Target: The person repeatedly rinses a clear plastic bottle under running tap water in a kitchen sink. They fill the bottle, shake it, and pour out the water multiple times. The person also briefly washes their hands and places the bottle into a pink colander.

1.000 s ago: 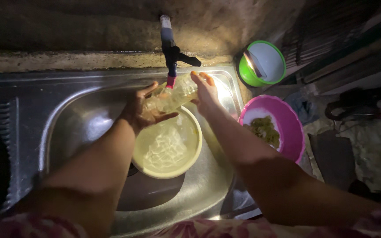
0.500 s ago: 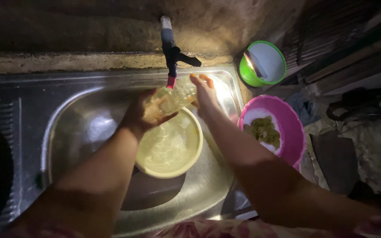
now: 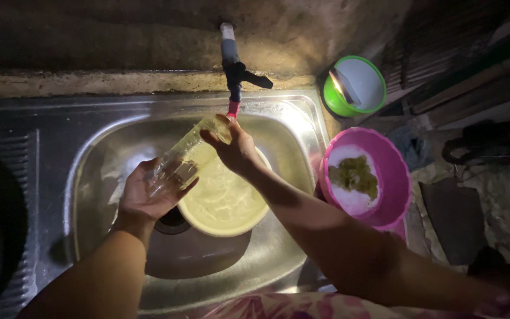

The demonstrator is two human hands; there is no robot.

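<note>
Left hand point(image 3: 149, 195): wrapped round the base of a clear glass point(image 3: 187, 159), held tilted over the sink point(image 3: 90, 171).
Right hand point(image 3: 234, 150): gripping the glass's mouth, below the tap point(image 3: 233, 71).
Beneath: yellow bowl point(image 3: 225, 204).
Right: pink basin point(image 3: 394, 177), green bowl point(image 3: 355, 85).

No packages, labels, signs or screens are showing anywhere in this dim view from the head camera.
</note>
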